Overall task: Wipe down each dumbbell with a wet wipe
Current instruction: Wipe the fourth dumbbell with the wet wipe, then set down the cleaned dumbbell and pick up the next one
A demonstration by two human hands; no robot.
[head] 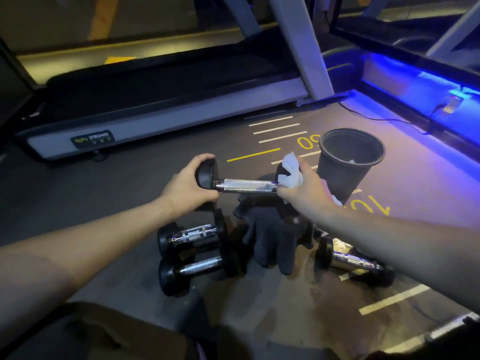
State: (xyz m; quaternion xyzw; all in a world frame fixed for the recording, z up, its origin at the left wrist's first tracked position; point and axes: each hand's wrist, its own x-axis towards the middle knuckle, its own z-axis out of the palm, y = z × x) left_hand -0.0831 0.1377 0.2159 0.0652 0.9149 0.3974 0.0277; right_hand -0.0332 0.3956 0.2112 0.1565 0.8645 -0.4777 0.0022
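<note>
Nearest the lens, brown trousers point(109, 333) at the bottom edge, two bare forearms reaching out over the floor point(130, 229). Lifted clear of that floor, held roughly level between both hands: the raised dumbbell point(245, 185). Left hand point(187, 188) cupped round the left rubber head, fingers point(205, 158) curled over its top, most likely as an anchor so the bar cannot roll or tip under rubbing. Right hand point(304, 193) bunched round the wet wipe point(292, 172), pressing it against the right head where the knurled handle ends, fingers clenched on the cloth; probably working on that end cap, with the handle bare between the hands. Below, lying on the floor: two dumbbells point(192, 253) side by side at left, touching or nearly so, and another dumbbell point(355, 261) at right, partly under the right forearm. Between them, a dark pair of gloves point(270, 235) in a heap, just under the raised weight. Beyond the right hand, a black bin point(348, 162), upright and open, near enough for dropping the spent wipe. Farther back, a treadmill point(161, 110) along the left, and a power cable point(376, 116) trailing toward a blue-lit rail point(420, 81). Nothing blocking the wiping itself; gloves and grounded weights crowding the spot for setting this one down.
</note>
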